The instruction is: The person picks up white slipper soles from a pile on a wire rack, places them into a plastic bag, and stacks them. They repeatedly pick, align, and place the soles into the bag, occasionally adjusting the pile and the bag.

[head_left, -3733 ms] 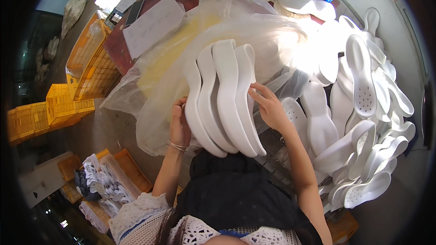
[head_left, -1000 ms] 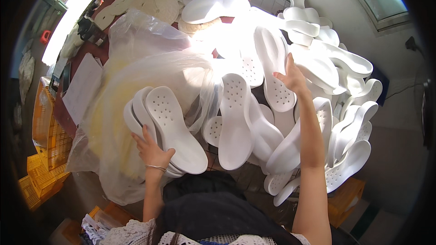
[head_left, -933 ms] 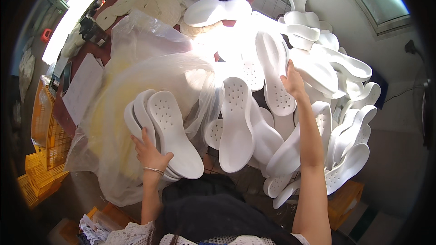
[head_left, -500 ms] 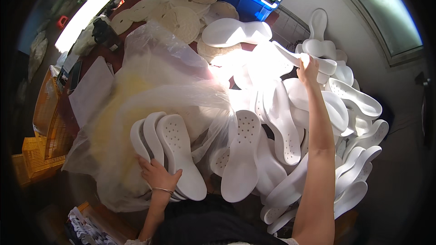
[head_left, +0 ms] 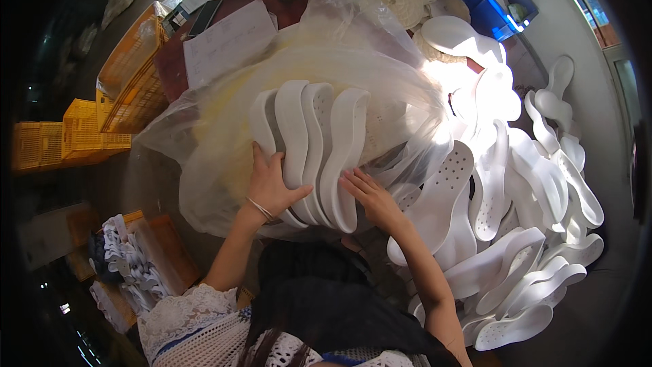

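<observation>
Four white soles (head_left: 293, 143) stand on edge in a row, side by side, directly between the two hands. The row lies in front of the person, above the dark apron (head_left: 316, 299), with a clear plastic bag (head_left: 210, 187) seen behind and around it. The soles' toe-to-heel length runs away from the body; their upper ends fan slightly apart, and their lower ends sit closer together.

The left hand (head_left: 273, 187) is at the left flank of the row, thumb and fingers spread. Its fingers touch the leftmost soles and its thumb extends across the lower part of the row. The right hand (head_left: 370, 197) is at the opposite flank, its fingers loosely extended and the tips against the outer side of the rightmost sole. Both hands are part-open; neither is wrapped round a sole. How firmly they press cannot be told.

A heap of loose soles (head_left: 543, 183) lies to the right of the right hand, some with small holes. On the red bench (head_left: 171, 71), beyond the bag, are a sheet of paper (head_left: 231, 41) and a phone (head_left: 205, 18). Yellow crates (head_left: 85, 129) stand at far left.
</observation>
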A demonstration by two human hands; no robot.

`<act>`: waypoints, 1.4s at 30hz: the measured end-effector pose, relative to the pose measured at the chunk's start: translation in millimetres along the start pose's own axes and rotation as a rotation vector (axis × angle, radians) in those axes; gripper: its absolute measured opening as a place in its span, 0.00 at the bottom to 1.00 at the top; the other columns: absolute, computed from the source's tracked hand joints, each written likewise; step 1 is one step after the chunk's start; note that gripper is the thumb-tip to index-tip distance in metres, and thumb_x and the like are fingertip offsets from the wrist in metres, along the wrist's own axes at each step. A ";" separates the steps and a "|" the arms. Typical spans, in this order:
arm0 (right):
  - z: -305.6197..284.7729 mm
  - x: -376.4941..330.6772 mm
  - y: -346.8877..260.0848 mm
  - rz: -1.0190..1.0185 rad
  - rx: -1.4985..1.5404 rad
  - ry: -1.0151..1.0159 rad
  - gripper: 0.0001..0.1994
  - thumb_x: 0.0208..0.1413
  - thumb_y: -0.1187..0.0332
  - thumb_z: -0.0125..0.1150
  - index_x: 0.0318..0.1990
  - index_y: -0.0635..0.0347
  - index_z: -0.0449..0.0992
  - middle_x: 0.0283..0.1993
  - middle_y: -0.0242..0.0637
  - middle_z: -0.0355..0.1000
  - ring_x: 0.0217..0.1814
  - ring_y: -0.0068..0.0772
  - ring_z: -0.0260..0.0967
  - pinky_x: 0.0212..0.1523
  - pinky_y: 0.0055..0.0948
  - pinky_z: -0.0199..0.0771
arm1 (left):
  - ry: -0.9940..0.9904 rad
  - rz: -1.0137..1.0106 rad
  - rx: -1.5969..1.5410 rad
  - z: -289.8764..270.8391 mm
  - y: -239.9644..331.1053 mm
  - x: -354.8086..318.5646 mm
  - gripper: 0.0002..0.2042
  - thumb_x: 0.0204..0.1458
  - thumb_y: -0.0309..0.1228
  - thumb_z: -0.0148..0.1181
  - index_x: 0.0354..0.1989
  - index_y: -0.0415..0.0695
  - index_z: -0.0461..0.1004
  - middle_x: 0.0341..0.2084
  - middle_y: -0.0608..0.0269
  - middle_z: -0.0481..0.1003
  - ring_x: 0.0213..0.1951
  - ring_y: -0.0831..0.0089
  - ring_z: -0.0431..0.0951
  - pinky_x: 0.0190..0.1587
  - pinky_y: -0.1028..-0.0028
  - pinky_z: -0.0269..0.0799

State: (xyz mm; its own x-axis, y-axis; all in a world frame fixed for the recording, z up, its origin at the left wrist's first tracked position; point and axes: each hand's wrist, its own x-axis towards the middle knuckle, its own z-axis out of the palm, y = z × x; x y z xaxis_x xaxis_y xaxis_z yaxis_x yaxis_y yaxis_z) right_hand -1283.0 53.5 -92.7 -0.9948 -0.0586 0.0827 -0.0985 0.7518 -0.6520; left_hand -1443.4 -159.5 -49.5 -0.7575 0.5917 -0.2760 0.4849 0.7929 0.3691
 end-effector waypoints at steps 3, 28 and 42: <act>14.2 -13.8 -9.0 0.536 0.528 0.036 0.21 0.61 0.74 0.45 0.63 0.62 0.62 0.61 0.46 0.67 0.61 0.45 0.66 0.62 0.38 0.64 | -0.171 0.178 -0.712 9.6 -13.5 -14.1 0.38 0.45 0.38 0.68 0.62 0.34 0.56 0.62 0.36 0.55 0.63 0.48 0.62 0.58 0.59 0.68; -4.8 -11.2 -85.1 0.307 0.072 0.240 0.52 0.21 0.60 0.77 0.65 0.42 0.62 0.62 0.52 0.55 0.60 0.57 0.57 0.56 0.50 0.60 | 0.729 0.478 0.172 -119.7 -25.0 99.7 0.11 0.46 0.26 0.61 0.40 0.51 0.80 0.23 0.61 0.73 0.25 0.61 0.76 0.30 0.67 0.72; -39.1 81.8 -8.3 0.351 -0.034 0.272 0.42 0.26 0.56 0.72 0.58 0.54 0.68 0.55 0.52 0.64 0.60 0.58 0.59 0.59 0.51 0.60 | 0.796 0.672 0.137 -59.9 -49.2 62.1 0.10 0.44 0.20 0.59 0.37 0.39 0.79 0.29 0.50 0.76 0.33 0.51 0.75 0.38 0.56 0.70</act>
State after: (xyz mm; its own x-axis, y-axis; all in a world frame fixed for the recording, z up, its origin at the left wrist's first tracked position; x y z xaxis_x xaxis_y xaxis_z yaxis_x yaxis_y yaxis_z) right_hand -1362.6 68.1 -51.0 -0.9248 0.3759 0.0591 0.2497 0.7167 -0.6512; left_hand -1540.4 -170.5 -31.7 -0.3586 0.6888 0.6300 0.9199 0.3756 0.1129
